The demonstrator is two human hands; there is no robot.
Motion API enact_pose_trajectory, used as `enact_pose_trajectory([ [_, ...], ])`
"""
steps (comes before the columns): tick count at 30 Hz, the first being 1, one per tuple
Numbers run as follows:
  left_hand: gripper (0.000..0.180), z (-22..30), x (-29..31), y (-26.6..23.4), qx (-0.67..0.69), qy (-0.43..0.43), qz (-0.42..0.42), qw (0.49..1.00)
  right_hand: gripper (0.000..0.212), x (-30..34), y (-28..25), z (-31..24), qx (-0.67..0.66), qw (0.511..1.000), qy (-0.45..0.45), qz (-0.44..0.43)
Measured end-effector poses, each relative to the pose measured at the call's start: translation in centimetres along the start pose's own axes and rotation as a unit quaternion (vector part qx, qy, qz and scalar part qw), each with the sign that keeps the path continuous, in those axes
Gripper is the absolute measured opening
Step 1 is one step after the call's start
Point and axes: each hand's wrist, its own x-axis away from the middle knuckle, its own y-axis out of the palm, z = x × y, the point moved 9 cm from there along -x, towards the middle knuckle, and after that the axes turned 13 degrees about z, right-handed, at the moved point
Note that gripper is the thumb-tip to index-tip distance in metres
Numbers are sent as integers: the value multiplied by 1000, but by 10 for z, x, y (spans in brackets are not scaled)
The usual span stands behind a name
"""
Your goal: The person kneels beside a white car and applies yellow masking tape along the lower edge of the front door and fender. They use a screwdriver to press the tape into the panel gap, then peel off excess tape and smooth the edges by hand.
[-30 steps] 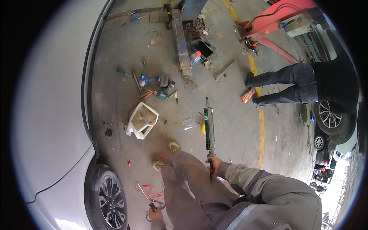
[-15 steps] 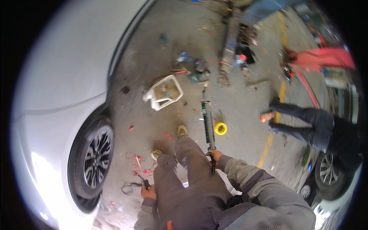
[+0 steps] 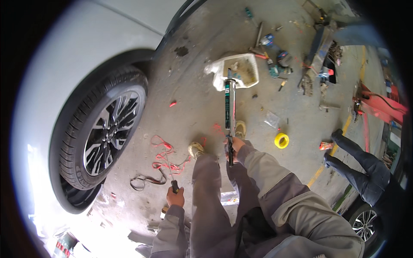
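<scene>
In my left hand [image 3: 175, 198] is a screwdriver [image 3: 174, 186], its dark handle gripped and its long thin shaft pointing away from me over the floor. My right hand [image 3: 234, 148] is closed round the grip of a caulking gun [image 3: 230, 105] loaded with a dark green cartridge. The gun points straight ahead, and in this view its nozzle overlaps a white cut-open plastic container [image 3: 254, 79] on the floor. Red string [image 3: 160, 142] and a dark strap [image 3: 144, 182] lie on the ground near the screwdriver.
A white car's wheel [image 3: 112, 133] stands close on my left. On the floor are yellow tape [image 3: 281, 140], a clear plastic bag [image 3: 271, 119], a cordless drill [image 3: 273, 69] and a red-orange can [image 3: 326, 145]. At right, another person's legs [image 3: 355, 165] are near a red jack [image 3: 380, 105].
My view has turned left and moved toward the car's wheel, so the floor things sit farther right. Both hands keep hold of the screwdriver and the caulking gun.
</scene>
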Motion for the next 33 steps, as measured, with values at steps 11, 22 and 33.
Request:
enact_pose_trajectory([
  [11,39,-13,-141,131,-7,-22,-71,997,27,-109,104,-25,126,991,-23,41],
  [22,37,79,-234,173,61,27,2,998,50,-130,150,-124,154,970,-189,-18],
  [33,96,89,-101,113,51,305,-25,951,88,-19,130,-29,445,807,-382,-72],
])
